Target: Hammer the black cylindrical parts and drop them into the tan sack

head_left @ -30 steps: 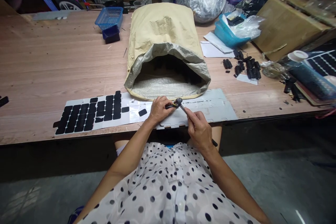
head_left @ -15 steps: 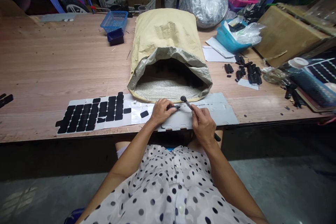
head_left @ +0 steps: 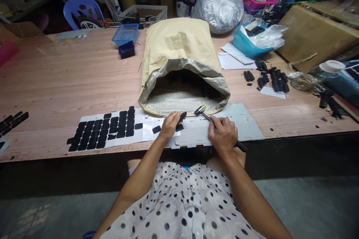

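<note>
Left hand [head_left: 169,125] fingers are pinched on a small black clip [head_left: 182,116] at the woven sack's [head_left: 179,63] mouth. A slim metal-headed hammer [head_left: 201,110] is gripped in the closed right hand [head_left: 223,134], over a flat grey sheet [head_left: 244,119].

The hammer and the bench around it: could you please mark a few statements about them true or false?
1. The right hand holds a small hammer. True.
2. The sack stands upright and is tied shut. False: it lies on the table with its mouth open toward the person.
3. The left hand holds a small black part. True.
4. The sheet of black pads lies right of the hammer. False: it lies to the left.
5. The blue basket sits inside the sack. False: it sits left of it.
</note>
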`<state>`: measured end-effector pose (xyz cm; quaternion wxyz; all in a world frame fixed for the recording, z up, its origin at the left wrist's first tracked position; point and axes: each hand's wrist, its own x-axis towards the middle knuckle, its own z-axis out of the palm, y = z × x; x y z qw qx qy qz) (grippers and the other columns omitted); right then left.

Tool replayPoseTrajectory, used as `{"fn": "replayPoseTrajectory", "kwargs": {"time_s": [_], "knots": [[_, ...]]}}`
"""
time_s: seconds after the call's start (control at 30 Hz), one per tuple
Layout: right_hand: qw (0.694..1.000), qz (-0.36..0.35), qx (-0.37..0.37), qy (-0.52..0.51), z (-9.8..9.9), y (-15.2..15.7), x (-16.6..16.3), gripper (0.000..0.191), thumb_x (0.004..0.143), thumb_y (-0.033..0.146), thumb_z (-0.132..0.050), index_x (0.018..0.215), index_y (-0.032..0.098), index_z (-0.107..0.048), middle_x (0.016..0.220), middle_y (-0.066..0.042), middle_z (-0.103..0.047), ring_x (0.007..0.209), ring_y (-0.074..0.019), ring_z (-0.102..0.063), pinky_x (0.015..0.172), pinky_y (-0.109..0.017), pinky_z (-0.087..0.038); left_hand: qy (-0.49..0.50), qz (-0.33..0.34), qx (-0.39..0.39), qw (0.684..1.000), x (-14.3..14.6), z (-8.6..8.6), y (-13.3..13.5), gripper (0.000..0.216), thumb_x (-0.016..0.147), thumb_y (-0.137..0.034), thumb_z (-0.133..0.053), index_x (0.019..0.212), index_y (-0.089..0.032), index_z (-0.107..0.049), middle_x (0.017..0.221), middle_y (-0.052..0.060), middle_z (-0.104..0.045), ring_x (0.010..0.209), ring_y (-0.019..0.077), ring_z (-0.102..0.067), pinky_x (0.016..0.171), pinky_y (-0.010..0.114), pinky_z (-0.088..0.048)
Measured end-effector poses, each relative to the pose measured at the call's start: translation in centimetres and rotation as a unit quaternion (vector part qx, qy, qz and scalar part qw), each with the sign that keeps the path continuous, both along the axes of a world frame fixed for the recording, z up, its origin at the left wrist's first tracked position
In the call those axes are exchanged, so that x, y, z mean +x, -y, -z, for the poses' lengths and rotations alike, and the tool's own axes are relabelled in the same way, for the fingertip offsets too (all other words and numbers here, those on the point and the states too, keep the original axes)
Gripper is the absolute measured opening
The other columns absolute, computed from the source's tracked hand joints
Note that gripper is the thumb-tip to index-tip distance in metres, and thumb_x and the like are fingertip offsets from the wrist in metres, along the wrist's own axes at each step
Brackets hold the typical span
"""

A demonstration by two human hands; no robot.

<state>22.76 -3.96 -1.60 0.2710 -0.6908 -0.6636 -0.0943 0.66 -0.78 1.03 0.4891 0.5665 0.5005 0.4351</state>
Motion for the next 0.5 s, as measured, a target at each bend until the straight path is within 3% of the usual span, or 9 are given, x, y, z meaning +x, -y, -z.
{"fn": "replayPoseTrajectory", "kwargs": {"time_s": [0.5], "knots": [[1.000,0.002,0.014,0.017,0.37,-0.55,-0.08,0.030,0.091,0.021,-0.054,0.111,0.024,-0.076,0.087,-0.007,-0.055,0.082,-0.0208,-0.040,0.069,-0.032,-0.023,0.029,-0.033,0.005,0.999,0.09,-0.83,0.19,0.047,0.091,-0.064,-0.054,0.078,-0.020,-0.061,0.074,0.001,-0.056,0.074,0.0167,-0.052,0.076,0.030,-0.047]]}}
